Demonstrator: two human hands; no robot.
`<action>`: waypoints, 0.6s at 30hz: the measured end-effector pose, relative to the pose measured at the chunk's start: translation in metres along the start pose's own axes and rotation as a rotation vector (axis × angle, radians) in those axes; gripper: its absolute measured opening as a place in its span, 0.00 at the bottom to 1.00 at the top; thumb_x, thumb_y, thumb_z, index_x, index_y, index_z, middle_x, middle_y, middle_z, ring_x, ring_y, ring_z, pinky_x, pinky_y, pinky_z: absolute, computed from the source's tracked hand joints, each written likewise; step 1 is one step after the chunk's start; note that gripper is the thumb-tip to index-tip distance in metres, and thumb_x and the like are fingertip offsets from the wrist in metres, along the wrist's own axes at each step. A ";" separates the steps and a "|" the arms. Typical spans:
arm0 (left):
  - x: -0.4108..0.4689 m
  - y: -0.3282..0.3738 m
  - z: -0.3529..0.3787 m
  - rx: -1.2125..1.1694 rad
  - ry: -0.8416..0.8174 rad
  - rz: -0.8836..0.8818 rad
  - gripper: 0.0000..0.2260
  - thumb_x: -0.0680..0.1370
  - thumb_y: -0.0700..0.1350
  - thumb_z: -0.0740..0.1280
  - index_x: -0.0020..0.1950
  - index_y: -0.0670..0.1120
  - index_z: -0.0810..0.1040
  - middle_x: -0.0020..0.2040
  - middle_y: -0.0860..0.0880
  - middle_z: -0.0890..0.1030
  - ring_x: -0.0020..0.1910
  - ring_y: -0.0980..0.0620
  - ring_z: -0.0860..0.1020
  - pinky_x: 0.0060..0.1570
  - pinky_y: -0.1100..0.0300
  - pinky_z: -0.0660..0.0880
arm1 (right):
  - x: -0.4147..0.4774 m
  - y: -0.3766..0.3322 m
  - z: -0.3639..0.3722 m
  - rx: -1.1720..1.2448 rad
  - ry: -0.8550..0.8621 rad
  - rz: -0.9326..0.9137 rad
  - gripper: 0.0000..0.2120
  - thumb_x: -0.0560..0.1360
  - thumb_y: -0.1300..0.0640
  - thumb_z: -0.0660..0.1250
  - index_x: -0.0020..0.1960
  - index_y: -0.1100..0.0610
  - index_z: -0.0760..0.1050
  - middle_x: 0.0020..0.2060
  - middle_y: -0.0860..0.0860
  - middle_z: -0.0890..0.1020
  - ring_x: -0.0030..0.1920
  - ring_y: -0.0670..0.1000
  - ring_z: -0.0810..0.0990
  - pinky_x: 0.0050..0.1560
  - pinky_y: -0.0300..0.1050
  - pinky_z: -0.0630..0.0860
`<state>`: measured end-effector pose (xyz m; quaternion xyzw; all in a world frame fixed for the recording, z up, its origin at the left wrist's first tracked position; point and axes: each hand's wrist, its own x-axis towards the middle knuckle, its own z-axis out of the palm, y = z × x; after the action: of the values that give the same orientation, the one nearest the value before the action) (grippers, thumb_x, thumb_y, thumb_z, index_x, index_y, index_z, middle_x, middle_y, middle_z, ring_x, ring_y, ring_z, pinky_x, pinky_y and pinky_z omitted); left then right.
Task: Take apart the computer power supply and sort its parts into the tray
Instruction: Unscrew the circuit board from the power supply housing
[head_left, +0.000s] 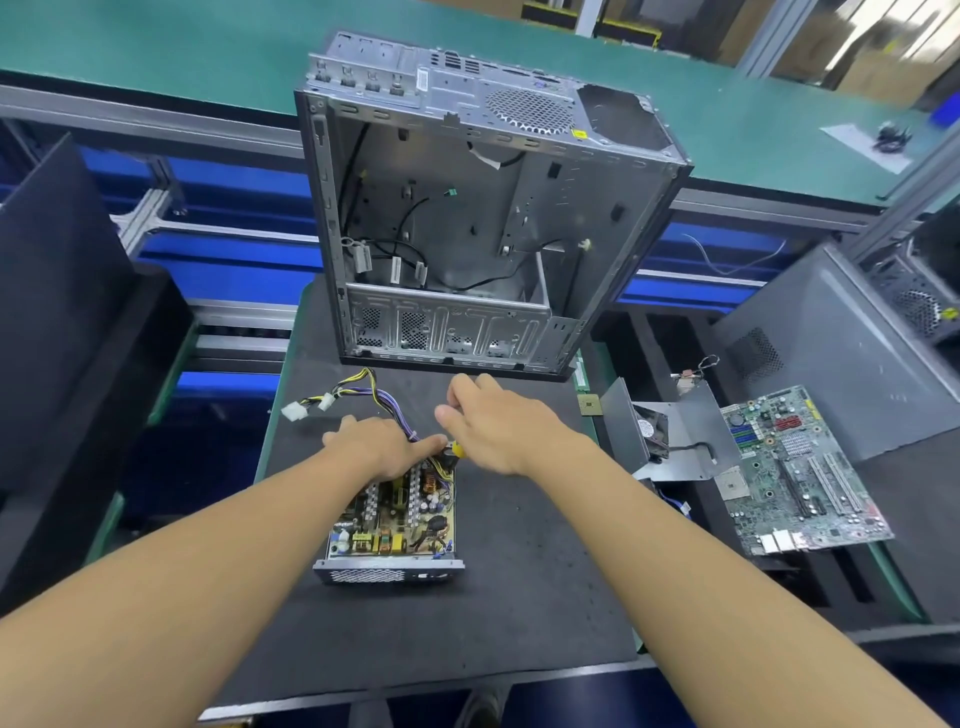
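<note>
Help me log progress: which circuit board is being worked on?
The power supply board, in its housing, where the left hand rests and the right hand grips a screwdriver; the green motherboard lies untouched at right.
</note>
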<state>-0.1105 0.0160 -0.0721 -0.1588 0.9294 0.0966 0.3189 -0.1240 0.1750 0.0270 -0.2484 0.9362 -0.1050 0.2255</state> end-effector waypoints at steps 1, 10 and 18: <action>-0.001 0.000 0.000 -0.005 0.003 0.006 0.43 0.70 0.80 0.47 0.68 0.52 0.75 0.67 0.51 0.74 0.71 0.42 0.64 0.63 0.46 0.66 | 0.000 0.000 0.001 -0.033 0.013 0.007 0.12 0.83 0.43 0.50 0.56 0.51 0.63 0.54 0.53 0.71 0.50 0.60 0.75 0.49 0.55 0.71; 0.000 -0.001 0.001 -0.006 0.013 0.001 0.42 0.70 0.80 0.47 0.67 0.52 0.76 0.66 0.51 0.75 0.71 0.42 0.64 0.62 0.46 0.66 | 0.004 0.007 0.004 0.115 -0.022 -0.073 0.08 0.79 0.59 0.59 0.55 0.49 0.63 0.54 0.49 0.65 0.54 0.53 0.66 0.48 0.48 0.65; 0.006 -0.001 0.004 -0.005 0.021 -0.023 0.45 0.68 0.81 0.47 0.66 0.49 0.76 0.66 0.49 0.75 0.71 0.43 0.64 0.61 0.45 0.66 | 0.003 0.002 0.006 -0.025 0.050 -0.016 0.10 0.83 0.45 0.51 0.54 0.51 0.62 0.51 0.52 0.68 0.46 0.59 0.74 0.44 0.53 0.70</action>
<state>-0.1125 0.0144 -0.0788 -0.1711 0.9306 0.0938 0.3098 -0.1238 0.1747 0.0199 -0.2561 0.9406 -0.1015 0.1982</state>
